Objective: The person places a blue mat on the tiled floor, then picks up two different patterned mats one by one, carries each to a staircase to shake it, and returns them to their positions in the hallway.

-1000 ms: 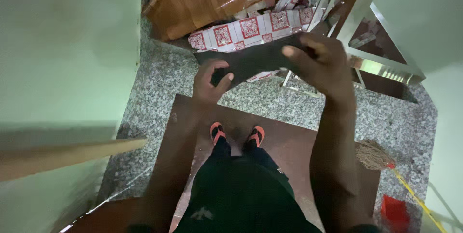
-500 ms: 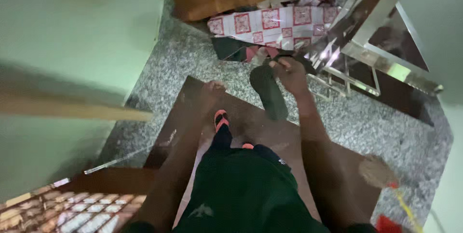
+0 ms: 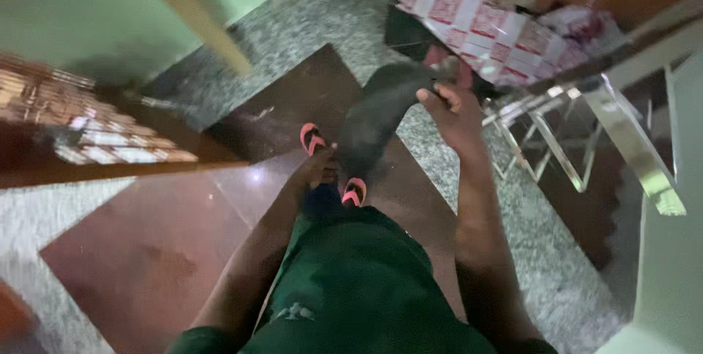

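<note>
A dark cloth (image 3: 377, 116) is gripped at its far edge by the right hand (image 3: 452, 109); the left hand (image 3: 316, 167) grasps its near end, though blurred.

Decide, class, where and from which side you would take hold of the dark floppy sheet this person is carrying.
Probably its upper end, from the right, as the right hand pinches it. The dark sheet droops limply from there toward the left hand, so a second grip near the lower end would likely steady it.

Red-and-white patterned box (image 3: 498, 28), metal frame (image 3: 586, 127), speckled granite floor (image 3: 307, 24).
</note>
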